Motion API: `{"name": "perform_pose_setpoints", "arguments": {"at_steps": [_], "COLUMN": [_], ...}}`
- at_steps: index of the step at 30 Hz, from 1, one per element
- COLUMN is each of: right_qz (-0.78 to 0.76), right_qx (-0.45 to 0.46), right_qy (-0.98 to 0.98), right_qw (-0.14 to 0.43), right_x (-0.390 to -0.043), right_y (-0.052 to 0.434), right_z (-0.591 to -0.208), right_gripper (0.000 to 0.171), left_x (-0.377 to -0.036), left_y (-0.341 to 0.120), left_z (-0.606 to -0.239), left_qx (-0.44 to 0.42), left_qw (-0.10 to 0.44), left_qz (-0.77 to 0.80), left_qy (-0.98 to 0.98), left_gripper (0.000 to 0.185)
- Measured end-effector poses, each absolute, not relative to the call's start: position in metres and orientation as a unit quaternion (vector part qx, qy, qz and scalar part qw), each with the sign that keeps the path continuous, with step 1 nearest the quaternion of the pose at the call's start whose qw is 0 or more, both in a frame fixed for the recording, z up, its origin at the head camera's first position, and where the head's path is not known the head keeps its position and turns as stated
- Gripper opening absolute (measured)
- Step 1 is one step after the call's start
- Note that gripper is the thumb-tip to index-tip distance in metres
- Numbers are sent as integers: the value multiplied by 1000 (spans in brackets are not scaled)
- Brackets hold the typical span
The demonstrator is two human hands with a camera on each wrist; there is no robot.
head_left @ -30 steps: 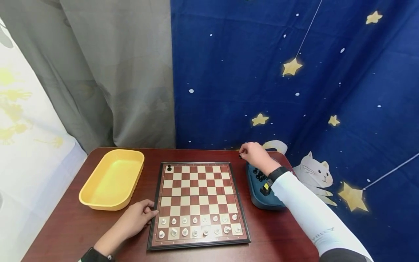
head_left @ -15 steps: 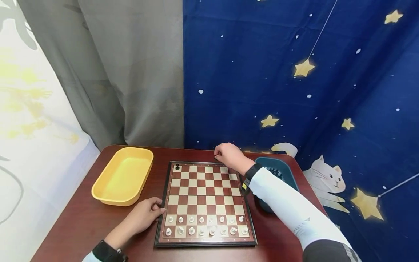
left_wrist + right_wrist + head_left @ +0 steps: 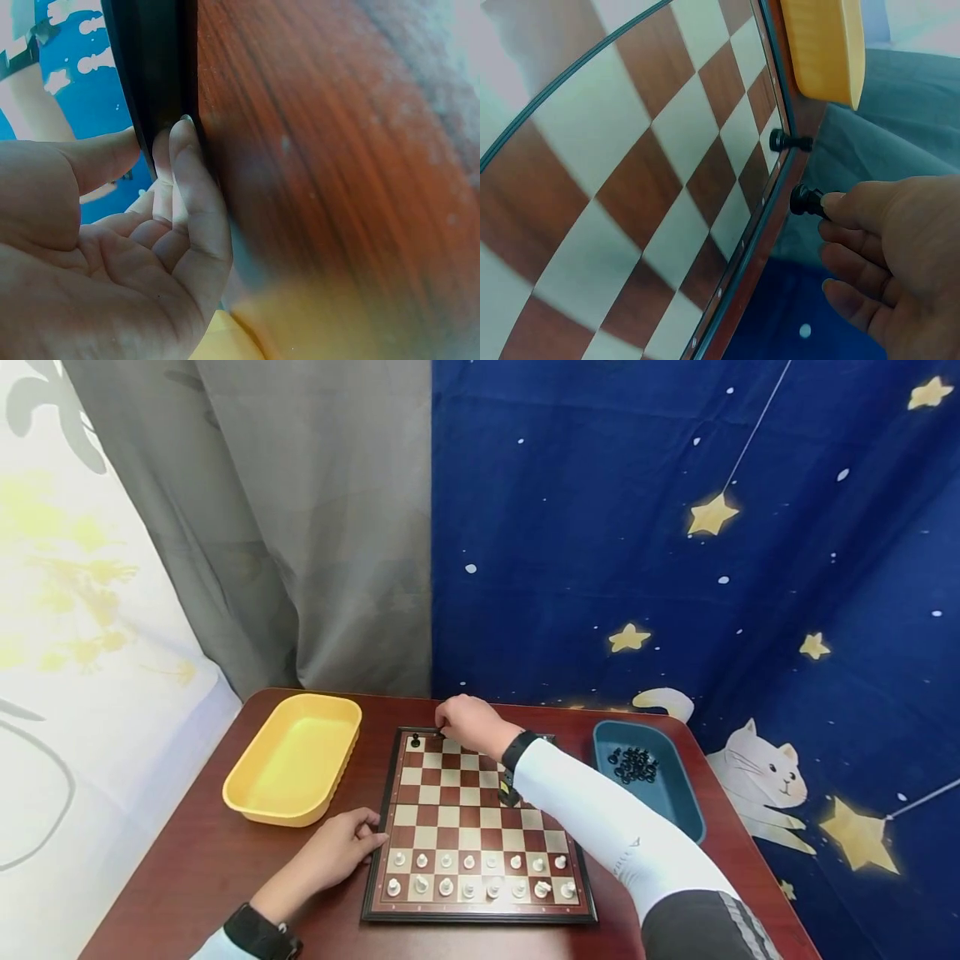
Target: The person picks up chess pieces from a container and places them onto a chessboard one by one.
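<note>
From the head view, your right hand (image 3: pixel 467 723) sits over the far row of the chessboard (image 3: pixel 480 827), left of the frame's centre, its fingers curled together on a small black piece that barely shows here. Just left of it, a black pawn (image 3: pixel 416 741) stands on the far left corner square. Your left hand (image 3: pixel 341 847) lies on the table (image 3: pixel 187 868) at lower left, its fingertips touching the board's left edge; the fingers lie relaxed and grip nothing. Two rows of white pieces (image 3: pixel 480 874) fill the near end of the board. A yellow tray (image 3: pixel 294 758) sits left of the board, and a teal tray (image 3: pixel 675 793) with a heap of black pieces (image 3: pixel 634 764) sits to its right. A grey curtain (image 3: pixel 285 510) and a blue starry cloth (image 3: pixel 675 527) hang behind.

In the left wrist view, your left hand (image 3: pixel 127 255) fills the lower left of the frame, palm showing, with the fingertips (image 3: pixel 180 139) against the dark board edge (image 3: pixel 154 82); the red-brown table (image 3: pixel 337 165) takes up the right.

In the right wrist view, your right hand (image 3: pixel 885 255) at lower right pinches a black piece (image 3: pixel 805 201) by its top, just at the board's rim (image 3: pixel 757 225). The standing pawn (image 3: pixel 782 140) is just above it in the frame, close but apart. The yellow tray (image 3: pixel 825 45) shows at the top.
</note>
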State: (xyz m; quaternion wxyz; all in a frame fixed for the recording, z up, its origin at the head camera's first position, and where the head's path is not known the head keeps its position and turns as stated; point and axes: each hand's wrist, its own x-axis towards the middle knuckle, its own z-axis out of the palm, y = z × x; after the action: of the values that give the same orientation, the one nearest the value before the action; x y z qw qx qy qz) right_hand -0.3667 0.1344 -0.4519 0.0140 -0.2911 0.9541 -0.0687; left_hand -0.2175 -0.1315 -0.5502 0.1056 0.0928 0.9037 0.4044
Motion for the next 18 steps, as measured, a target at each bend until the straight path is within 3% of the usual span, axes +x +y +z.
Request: {"name": "perform_pose_setpoints", "arguments": {"at_steps": [18], "right_qz": [-71], "right_qx": [-275], "right_qy": [958], "right_qw": [35], "right_x": [-377], "right_y": [118], "right_z": [-469], "right_gripper": [10], "left_x": [-221], "left_y": [-134], "left_z": [-553], "left_qx": [95], "left_qw": [108], "left_qz": [404], "left_qy": [903], "left_gripper": [25]}}
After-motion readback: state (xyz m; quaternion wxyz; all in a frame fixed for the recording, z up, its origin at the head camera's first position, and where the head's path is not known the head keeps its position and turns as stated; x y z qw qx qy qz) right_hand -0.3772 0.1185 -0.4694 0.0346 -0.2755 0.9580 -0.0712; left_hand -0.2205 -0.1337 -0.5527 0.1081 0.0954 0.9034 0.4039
